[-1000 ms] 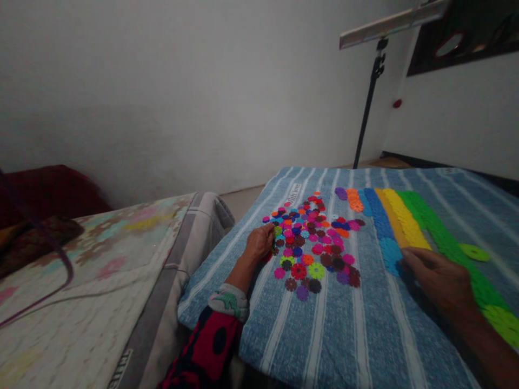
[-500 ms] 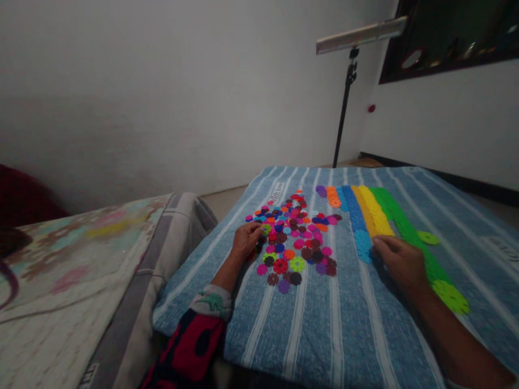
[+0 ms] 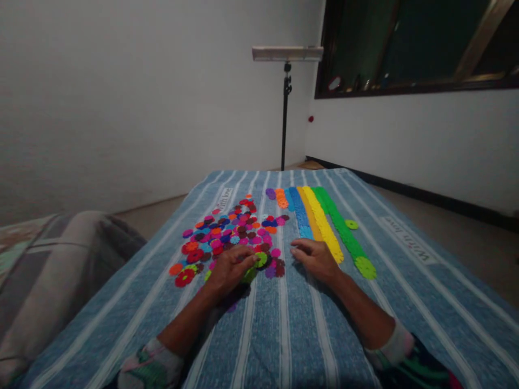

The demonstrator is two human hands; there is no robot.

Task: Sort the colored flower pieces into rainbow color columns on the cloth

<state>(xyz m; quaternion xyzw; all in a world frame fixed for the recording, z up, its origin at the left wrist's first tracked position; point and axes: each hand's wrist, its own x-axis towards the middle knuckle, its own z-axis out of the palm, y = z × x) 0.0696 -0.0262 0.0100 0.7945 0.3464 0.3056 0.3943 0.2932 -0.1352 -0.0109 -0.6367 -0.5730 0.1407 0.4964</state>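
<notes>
Off the left edge of the blue striped towel point(image 3: 292, 335) lies a grey cushion point(image 3: 60, 259). On the towel's left half, a loose heap of coloured flower discs point(image 3: 231, 232) is spread in red, pink, purple, orange and blue. The left hand point(image 3: 229, 267) rests palm down on the heap's near edge. Its fingers are bent and close together, and their tips touch a lime-green disc point(image 3: 260, 259). Whether they actually grip it cannot be told.

Near the towel's middle, the right hand point(image 3: 314, 259) lies flat with its fingers loosely curled. It holds nothing and sits just beside the near ends of the sorted rows.

Those rows run away across the towel's right half, side by side: a short purple row point(image 3: 270, 193), an orange row point(image 3: 281, 199), a blue row point(image 3: 299, 213), a yellow row point(image 3: 324, 229) and a green row point(image 3: 343, 232). A single green disc point(image 3: 351, 224) lies just right of the green row.

Beyond the towel's far edge stands a light stand point(image 3: 285, 108), with a dark window point(image 3: 417, 43) to its right.
</notes>
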